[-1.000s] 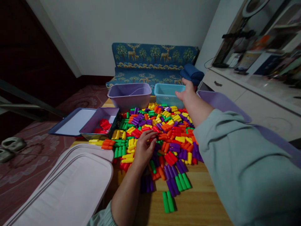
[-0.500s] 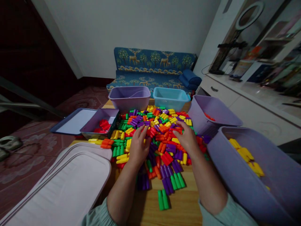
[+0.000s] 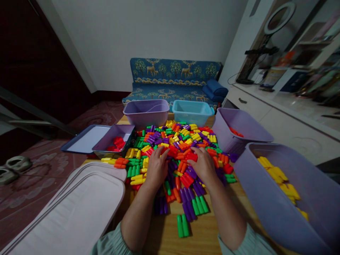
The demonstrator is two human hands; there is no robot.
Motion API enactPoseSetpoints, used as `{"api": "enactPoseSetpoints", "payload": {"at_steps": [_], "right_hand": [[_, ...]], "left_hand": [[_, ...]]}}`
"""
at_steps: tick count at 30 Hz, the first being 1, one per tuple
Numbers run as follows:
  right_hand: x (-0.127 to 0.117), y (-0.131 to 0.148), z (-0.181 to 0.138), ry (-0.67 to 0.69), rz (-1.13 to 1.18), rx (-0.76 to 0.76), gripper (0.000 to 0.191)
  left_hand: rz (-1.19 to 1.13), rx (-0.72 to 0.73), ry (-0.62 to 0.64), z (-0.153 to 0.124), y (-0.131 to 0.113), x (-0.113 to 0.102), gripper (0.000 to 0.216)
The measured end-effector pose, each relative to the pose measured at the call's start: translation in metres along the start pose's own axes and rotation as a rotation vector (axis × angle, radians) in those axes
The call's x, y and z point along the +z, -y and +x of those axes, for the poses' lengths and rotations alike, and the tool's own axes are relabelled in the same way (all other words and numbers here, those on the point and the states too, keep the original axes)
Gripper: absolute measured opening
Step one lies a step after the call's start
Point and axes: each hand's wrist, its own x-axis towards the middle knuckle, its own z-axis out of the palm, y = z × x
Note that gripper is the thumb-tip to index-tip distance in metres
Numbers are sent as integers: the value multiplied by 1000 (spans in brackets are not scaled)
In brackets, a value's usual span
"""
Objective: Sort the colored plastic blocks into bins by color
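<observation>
A heap of coloured plastic blocks (image 3: 186,177), each shaped like joined finger-like tubes, covers much of the wooden table (image 3: 164,237). My left hand (image 3: 156,168) rests low over the heap's left-centre, fingers curved and apart, its fingertips beside a red block (image 3: 172,151). Across from it, my right hand (image 3: 204,165) has its thumb and fingers around another red block (image 3: 191,156); the fingers partly hide it. Under and between the hands lie orange, purple, green and yellow blocks. A green block (image 3: 183,226) lies apart near the front.
At right, one purple bin (image 3: 268,209) contains yellow blocks and another purple bin (image 3: 225,131) red-orange ones. A purple bin (image 3: 146,115) and a blue bin (image 3: 191,112) stand behind the heap. At left are a box (image 3: 105,141) with red blocks and pale lids (image 3: 79,212).
My right hand has moved left and closer to my left hand, its fingers closing around a red block. My left hand has lowered slightly. The view has shifted a little.
</observation>
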Motion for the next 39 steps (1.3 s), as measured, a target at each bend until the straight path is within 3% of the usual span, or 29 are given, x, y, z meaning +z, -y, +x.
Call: {"api": "enactPoseSetpoints", "payload": {"at_steps": [4,7,10,16,20,26,35,39], "right_hand": [[2,8,-1,-65,178,-5,21],[8,20,-2,-68,398,-87,14],[17,29,-5,20,497,-169,11],[24,35,-7,196,427,-204,16],[21,36,-8,197,429,-222,16],[17,42,-13,243,233,-248,26],[17,40,-13,196,230,-310,33],[21,40,-13,175,255,-262,34]], "left_hand": [[2,48,36,1,-2,-2,45],[-53,75,39,3,-4,-5,41],[-101,72,22,4,-5,-6,38],[-179,29,22,2,-4,-2,41],[-146,-11,19,0,-1,1,49],[-135,18,37,0,0,2,52],[-367,-24,14,1,-6,-4,47],[-473,-131,-45,4,-11,-8,35]]}}
